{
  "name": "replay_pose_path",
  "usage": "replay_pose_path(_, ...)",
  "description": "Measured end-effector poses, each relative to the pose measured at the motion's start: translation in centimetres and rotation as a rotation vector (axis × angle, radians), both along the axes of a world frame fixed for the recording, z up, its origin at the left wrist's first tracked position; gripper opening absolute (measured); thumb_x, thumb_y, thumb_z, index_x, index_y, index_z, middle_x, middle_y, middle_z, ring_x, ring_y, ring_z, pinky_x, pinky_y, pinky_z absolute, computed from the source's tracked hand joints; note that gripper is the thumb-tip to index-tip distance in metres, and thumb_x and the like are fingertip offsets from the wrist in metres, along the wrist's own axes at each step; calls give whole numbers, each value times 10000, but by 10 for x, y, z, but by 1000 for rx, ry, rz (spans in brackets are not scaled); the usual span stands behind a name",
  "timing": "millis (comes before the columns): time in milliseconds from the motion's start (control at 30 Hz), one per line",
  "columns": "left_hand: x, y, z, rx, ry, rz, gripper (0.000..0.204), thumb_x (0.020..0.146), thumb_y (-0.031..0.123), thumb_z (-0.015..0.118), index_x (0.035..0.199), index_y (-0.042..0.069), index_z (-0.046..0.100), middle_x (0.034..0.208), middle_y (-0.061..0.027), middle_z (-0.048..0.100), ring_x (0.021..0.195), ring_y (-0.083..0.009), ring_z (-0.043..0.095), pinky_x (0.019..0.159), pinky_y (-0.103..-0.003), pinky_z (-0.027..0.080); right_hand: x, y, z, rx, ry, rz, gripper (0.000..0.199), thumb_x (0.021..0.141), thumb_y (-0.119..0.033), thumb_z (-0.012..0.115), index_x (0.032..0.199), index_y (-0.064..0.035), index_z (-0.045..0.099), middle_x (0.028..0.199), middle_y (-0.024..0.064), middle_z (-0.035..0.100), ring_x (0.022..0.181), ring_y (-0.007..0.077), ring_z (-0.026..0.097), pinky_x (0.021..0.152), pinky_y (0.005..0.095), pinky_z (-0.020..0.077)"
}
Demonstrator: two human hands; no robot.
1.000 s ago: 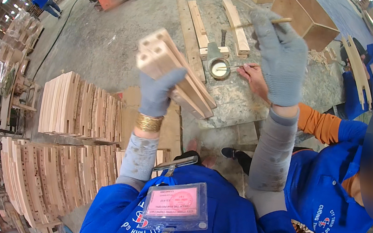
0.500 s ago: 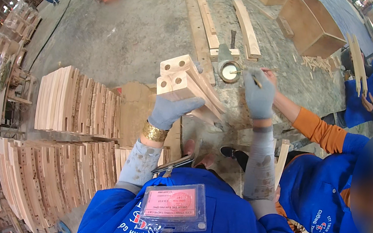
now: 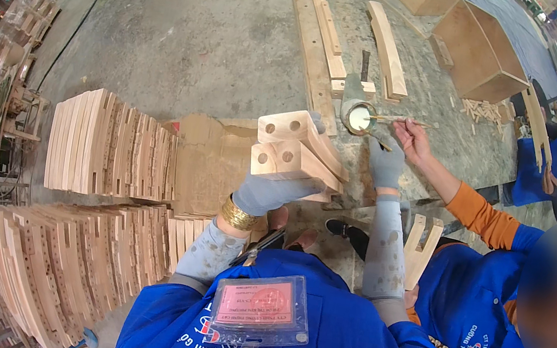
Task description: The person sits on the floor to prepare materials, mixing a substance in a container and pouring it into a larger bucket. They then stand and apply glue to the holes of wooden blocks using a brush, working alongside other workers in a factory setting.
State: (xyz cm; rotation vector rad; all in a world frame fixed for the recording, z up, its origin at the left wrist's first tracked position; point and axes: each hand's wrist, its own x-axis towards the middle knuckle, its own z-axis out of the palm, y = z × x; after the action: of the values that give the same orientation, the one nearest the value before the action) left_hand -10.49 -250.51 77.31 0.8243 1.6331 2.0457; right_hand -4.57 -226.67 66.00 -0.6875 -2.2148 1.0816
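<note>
Two wooden pieces (image 3: 298, 163), at least, bunched in our gloved left hand (image 3: 272, 193), holed ends showing, left of the cup (image 3: 348, 119). We judge them stiff, fairly heavy, little prone to slip; best gripped mid-length, clear of the holes. Cup holds white liquid. Thin stick (image 3: 385, 146), likely light and snappable: our right hand (image 3: 384, 163) closes round it beside the cup. We'd pinch its dry end.

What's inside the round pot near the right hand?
In the pot: something white, with a thin stick from a co-worker's hand reaching over it. The white covers the bottom, so depth and anything beneath can't be seen.
</note>
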Motion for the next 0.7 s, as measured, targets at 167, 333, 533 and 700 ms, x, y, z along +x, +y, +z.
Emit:
replay_pose_path(167,-4,-3,0,-18,-1,-9,757,601,114,809,1254,50,431,1142,-83,558,1031,-174,548,869,-322,472,-4,-7,-4,-100,15,9,190,802,-179,577,846,-2,629,740,167,626,668,290,602,619,355,449)
replay_pose_path(333,-8,0,7,-33,-54,-37,730,577,93,780,1223,76,440,1184,-80,513,1095,-207,493,936,-355,433,1,-10,-1,-47,53,-115,204,813,-196,577,804,5,611,692,171,592,594,268,562,572,351,425)
replay_pose_path(533,-10,1,-2,-3,32,-59,754,630,87,788,1277,52,404,1200,-84,518,1071,-183,523,898,-329,461,15,-10,-14,-700,264,-228,227,862,-190,550,891,27,610,735,116,632,610,193,586,588,284,480)
replay_pose_path(700,-9,-2,-9,62,-32,-52,735,640,82,780,1273,42,407,1196,-90,517,1072,-181,518,897,-332,459,27,-10,-24,-1331,508,-357,254,877,-155,531,1047,34,535,830,97,623,697,182,607,622,300,531)
